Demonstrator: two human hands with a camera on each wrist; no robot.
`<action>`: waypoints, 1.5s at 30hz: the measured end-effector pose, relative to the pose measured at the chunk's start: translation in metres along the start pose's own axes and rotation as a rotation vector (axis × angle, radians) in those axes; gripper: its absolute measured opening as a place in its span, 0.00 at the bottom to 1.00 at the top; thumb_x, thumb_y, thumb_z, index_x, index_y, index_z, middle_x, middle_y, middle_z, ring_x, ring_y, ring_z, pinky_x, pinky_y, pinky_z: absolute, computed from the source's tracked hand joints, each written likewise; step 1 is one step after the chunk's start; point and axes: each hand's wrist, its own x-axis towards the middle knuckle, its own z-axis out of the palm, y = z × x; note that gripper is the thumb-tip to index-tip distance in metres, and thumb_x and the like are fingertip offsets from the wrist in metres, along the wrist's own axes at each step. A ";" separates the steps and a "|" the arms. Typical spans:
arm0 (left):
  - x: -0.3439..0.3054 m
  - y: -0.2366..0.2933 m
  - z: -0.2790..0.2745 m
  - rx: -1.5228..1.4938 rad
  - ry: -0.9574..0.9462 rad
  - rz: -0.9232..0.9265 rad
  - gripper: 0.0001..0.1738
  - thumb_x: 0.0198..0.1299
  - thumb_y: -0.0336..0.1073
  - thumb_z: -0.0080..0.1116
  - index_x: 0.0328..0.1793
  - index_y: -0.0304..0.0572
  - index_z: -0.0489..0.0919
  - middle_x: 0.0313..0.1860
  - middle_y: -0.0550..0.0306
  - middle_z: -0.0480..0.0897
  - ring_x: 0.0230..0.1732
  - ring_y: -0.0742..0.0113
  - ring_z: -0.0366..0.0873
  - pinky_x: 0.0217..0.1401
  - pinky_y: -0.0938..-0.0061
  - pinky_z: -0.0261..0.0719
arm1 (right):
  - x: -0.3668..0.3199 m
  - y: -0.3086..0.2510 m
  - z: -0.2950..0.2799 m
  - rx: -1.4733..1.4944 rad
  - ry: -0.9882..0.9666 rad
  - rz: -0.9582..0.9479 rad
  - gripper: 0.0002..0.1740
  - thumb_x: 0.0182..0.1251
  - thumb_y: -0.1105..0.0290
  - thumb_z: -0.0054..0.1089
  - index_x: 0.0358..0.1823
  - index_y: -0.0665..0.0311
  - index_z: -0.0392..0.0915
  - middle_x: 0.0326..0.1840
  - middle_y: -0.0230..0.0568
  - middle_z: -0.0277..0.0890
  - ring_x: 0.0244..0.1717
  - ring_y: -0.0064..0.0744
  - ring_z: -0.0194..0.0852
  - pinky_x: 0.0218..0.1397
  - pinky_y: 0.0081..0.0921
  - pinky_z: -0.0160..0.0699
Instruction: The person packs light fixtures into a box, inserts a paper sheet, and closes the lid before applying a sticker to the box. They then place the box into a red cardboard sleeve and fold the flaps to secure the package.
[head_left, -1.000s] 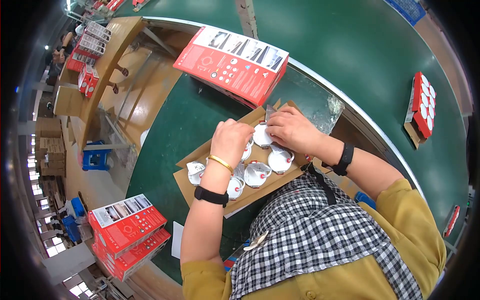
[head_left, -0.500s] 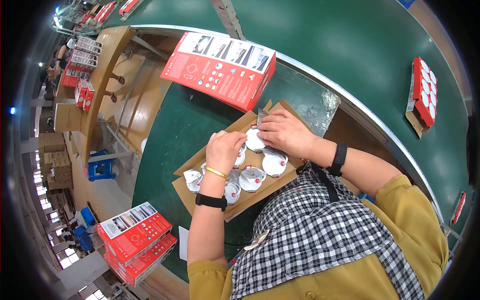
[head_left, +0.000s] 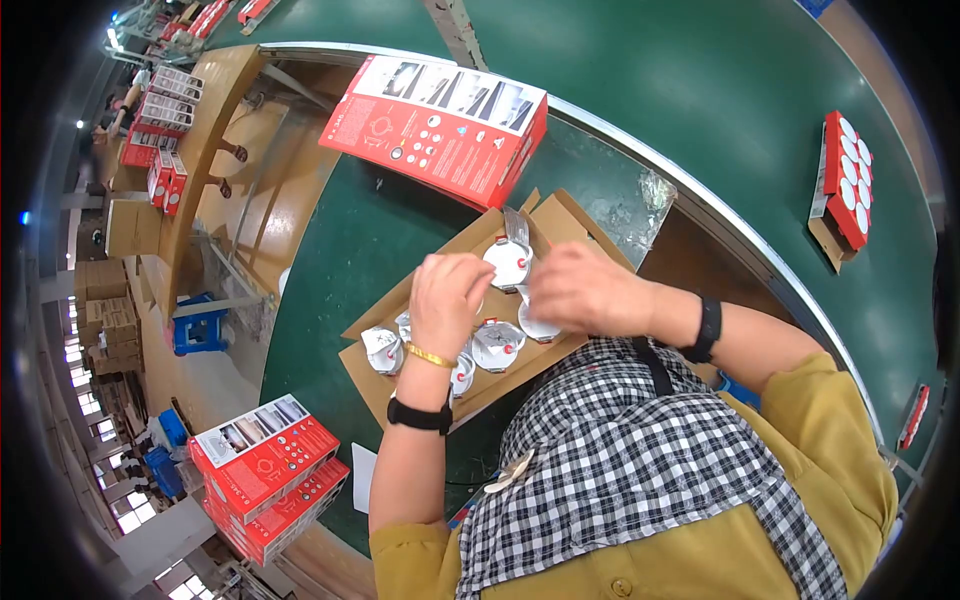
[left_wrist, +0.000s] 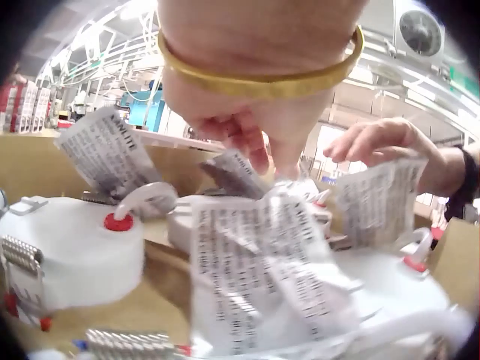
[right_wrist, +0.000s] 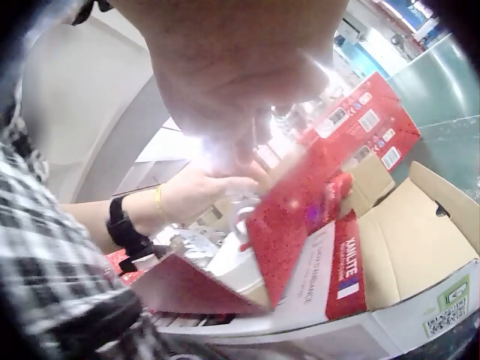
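An open cardboard box (head_left: 362,376), brown inside, holds several white round downlights (head_left: 508,262) with spring clips, red-collared cables and small printed plastic packets (left_wrist: 251,277). My left hand (head_left: 443,300) is over the middle of the box, its thumb and fingertips drawn together beside the far downlight. In the left wrist view those fingers hang close behind a packet; I cannot tell whether they pinch anything. Blurred by motion, my right hand (head_left: 590,292) hovers over the box's right part, hiding some of a nearer downlight. Its fingers look loosely extended in the left wrist view.
A large red-and-white printed carton (head_left: 435,135) stands beyond the box on the green table (head_left: 320,300). Two similar cartons (head_left: 265,460) are stacked at the lower left. Farther right, a red tray of round white discs (head_left: 845,190) lies on another green surface.
My right hand has drawn back from the far downlight towards me, uncovering its red-collared cable and its packet. My left hand stays in nearly the same place over the box.
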 end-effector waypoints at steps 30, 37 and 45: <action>-0.033 0.012 0.024 -0.177 -0.255 -0.022 0.06 0.49 0.31 0.71 0.34 0.43 0.87 0.30 0.58 0.87 0.31 0.59 0.79 0.40 0.65 0.76 | -0.031 -0.009 0.021 -0.143 0.024 0.173 0.13 0.52 0.68 0.63 0.40 0.61 0.85 0.44 0.33 0.82 0.57 0.35 0.74 0.68 0.37 0.64; -0.072 0.008 -0.043 -0.343 0.035 -0.435 0.10 0.67 0.30 0.58 0.51 0.37 0.84 0.52 0.52 0.85 0.51 0.63 0.81 0.57 0.73 0.77 | -0.040 -0.006 -0.002 0.048 0.197 0.295 0.20 0.60 0.73 0.61 0.55 0.58 0.79 0.55 0.38 0.79 0.62 0.40 0.72 0.69 0.39 0.64; -0.262 -0.035 -0.076 -0.789 0.204 -0.912 0.47 0.62 0.35 0.61 0.83 0.35 0.48 0.79 0.47 0.61 0.78 0.59 0.60 0.75 0.65 0.63 | -0.068 0.015 0.009 0.309 -0.133 0.571 0.44 0.56 0.75 0.56 0.78 0.62 0.53 0.68 0.61 0.66 0.69 0.56 0.65 0.75 0.43 0.62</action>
